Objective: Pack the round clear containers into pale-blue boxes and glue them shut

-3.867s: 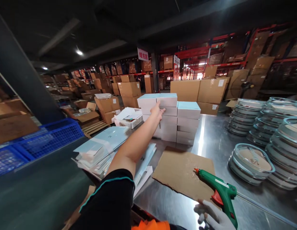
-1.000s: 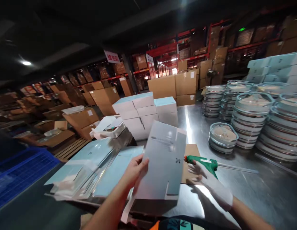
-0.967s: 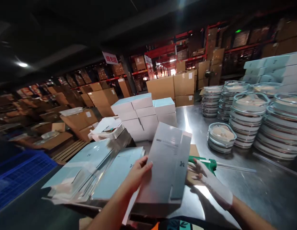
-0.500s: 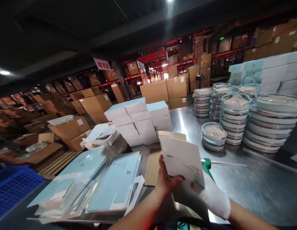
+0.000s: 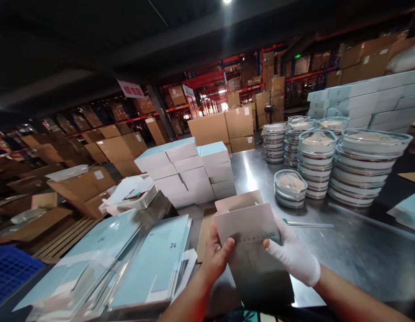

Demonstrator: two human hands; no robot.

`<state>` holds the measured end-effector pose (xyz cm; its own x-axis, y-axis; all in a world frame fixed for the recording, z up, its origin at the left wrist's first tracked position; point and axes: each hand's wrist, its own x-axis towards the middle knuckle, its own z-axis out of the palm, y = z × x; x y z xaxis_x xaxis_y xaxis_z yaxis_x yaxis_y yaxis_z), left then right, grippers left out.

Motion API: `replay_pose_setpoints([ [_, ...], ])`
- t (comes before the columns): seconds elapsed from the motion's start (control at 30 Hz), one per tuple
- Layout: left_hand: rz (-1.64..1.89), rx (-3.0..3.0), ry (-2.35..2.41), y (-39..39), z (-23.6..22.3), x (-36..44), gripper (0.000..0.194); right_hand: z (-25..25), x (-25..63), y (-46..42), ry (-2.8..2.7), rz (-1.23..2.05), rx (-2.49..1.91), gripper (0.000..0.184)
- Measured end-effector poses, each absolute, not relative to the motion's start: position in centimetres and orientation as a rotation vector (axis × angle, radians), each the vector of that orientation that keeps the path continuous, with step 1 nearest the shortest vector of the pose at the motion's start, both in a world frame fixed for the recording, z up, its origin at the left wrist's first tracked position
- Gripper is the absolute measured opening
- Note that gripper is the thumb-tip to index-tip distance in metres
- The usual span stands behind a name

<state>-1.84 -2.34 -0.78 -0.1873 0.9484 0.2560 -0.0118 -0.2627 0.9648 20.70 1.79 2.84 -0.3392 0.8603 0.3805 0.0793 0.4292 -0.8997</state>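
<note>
Left hand (image 5: 216, 254): fingers curled round carton (image 5: 261, 270), left edge
Right hand (image 5: 294, 254): gloved fingers clasping opposite edge
Flaps (image 5: 239, 201): raised

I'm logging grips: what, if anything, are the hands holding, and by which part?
A pale carton: the bare left hand grips one side, the gloved right hand the opposite side, both near its upper end.

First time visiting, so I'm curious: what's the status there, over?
Bare left hand, white-gloved right hand: both gripping. Pale oblong cardboard carton: held between them. Slim clear rod: on shiny metal table beyond right hand, apparently not in the way.
</note>
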Motion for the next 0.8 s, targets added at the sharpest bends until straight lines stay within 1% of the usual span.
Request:
replay_pose_setpoints([
  [0.1, 1.559, 1.447, 1.188, -3.5, -0.2, -0.8, 0.074, 3.7, 20.1, 1.5, -1.690, 1.029, -0.769, 0.086],
  [0.17, 1.569, 1.567, 1.185, -4.0, 0.0, -0.6, 0.063, 4.2, 19.7, 1.3, -1.635, 1.012, -0.775, 0.076],
  [0.23, 1.604, 1.577, 1.211, -4.2, -0.1, -0.7, 0.058, 4.3, 19.5, 1.0, -1.611, 0.975, -0.799, 0.062],
  [0.3, 1.661, 1.488, 1.230, -4.2, -0.6, -0.9, 0.059, 4.3, 19.5, 0.8, -1.608, 0.943, -0.834, 0.051],
  [0.4, 1.663, 1.387, 1.196, -4.1, -2.0, -1.3, 0.070, 3.6, 19.8, 0.8, -1.567, 0.964, -0.902, 0.042],
  [0.47, 1.590, 1.346, 1.172, -4.1, -3.0, -1.5, 0.082, 3.0, 20.0, 1.0, -1.502, 0.972, -0.920, 0.045],
  [0.53, 1.531, 1.293, 1.161, -4.2, -3.9, -1.6, 0.088, 2.4, 20.1, 1.1, -1.450, 0.961, -0.892, 0.053],
  [0.67, 1.526, 1.319, 1.175, -4.6, -5.0, -2.0, 0.086, 1.8, 20.0, 1.0, -1.436, 0.981, -0.778, 0.058],
  [0.8, 1.623, 1.217, 1.343, -5.2, -5.0, -4.0, 0.090, 1.0, 20.5, 1.0, -1.443, 1.095, -0.717, 0.073],
])
